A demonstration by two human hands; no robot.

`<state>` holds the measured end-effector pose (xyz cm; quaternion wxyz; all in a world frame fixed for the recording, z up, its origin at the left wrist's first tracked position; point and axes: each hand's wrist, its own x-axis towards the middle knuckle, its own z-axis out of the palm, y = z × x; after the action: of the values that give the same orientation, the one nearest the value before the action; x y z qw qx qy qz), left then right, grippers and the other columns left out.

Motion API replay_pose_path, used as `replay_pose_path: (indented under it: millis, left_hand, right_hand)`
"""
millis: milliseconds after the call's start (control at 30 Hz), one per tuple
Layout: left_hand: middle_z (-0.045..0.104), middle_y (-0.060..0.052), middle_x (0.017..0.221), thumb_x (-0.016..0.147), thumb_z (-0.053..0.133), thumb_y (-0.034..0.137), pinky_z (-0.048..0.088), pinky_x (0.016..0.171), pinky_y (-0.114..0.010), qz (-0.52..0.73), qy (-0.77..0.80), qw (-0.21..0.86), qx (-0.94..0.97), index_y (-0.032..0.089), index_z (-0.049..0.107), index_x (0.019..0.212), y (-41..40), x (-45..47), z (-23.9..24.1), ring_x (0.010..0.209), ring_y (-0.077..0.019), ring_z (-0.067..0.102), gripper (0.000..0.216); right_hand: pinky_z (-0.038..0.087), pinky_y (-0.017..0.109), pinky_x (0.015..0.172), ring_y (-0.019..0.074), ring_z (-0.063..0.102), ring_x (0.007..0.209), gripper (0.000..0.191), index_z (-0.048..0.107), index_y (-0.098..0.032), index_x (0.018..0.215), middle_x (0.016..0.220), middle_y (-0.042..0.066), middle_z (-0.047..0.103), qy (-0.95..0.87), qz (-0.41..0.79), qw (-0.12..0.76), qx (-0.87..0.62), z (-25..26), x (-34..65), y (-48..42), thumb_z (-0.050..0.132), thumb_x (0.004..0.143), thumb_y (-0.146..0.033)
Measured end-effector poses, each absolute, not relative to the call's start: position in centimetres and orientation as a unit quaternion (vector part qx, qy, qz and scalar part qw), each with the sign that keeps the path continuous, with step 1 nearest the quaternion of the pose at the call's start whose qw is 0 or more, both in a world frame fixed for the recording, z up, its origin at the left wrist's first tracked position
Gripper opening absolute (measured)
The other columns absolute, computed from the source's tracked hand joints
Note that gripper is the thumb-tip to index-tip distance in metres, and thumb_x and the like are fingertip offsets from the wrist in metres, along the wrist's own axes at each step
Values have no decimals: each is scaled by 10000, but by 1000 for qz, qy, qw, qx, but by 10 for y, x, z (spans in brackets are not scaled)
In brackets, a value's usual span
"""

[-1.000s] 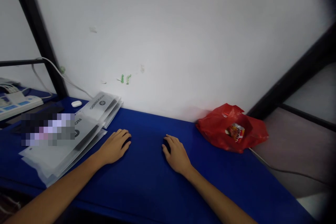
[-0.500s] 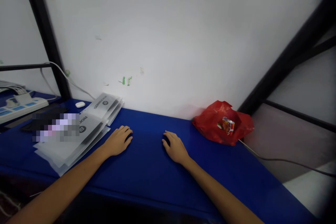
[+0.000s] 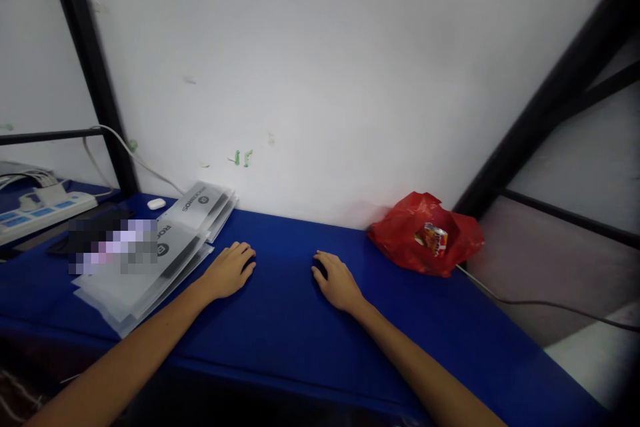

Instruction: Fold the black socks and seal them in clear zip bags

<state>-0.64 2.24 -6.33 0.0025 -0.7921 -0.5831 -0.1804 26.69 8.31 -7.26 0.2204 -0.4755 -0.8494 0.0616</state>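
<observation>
My left hand [image 3: 230, 271] rests palm down on the blue tabletop [image 3: 280, 320], thumb and fingers apart and holding nothing. Close on its left lie several overlapping frosted plastic bags [image 3: 175, 240] with dark printed lettering. My right hand [image 3: 338, 281] also lies palm down, with a gap between thumb and fingers and nothing in it. To its right, against the wall, sits a crumpled red plastic bag [image 3: 400, 230]. A colourful printed packet [image 3: 434, 240] shows in the bag's opening; what else is inside is hidden.
A small white case [image 3: 157, 203] lies behind the frosted bags. At the far left is a white power strip [image 3: 47, 217] with plugs and cables. Black metal posts [image 3: 95, 73] rise at both sides, before a white wall [image 3: 320, 80]. A cable [image 3: 540, 303] trails off right.
The whole view has shifted slightly, with things on the left appearing a little lower and further right. Both hands stay in place on the tabletop.
</observation>
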Motion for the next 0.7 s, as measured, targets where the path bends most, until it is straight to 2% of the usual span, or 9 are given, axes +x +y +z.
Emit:
replay_pose_path:
  millis: [333, 700]
  left_hand:
    - [551, -74, 1094, 921, 320, 311, 407, 859, -371, -164, -590, 14, -790, 168, 546, 1086, 21, -5, -64, 978, -215, 488, 315]
    - [568, -103, 1106, 929, 311, 255, 419, 815, -384, -108, -617, 70, -777, 154, 552, 1069, 15, 8, -60, 1003, -242, 507, 296]
  right_hand:
    - [360, 408, 1018, 244, 461, 1216, 342, 585, -124, 1143, 1266, 157, 546, -842, 80, 228, -483, -73, 266, 83, 461, 866, -282]
    - [394, 391, 974, 218, 519, 1120, 286, 598, -181, 1091, 1176, 99, 600, -841, 60, 252, -476, -78, 268, 91, 469, 855, -279]
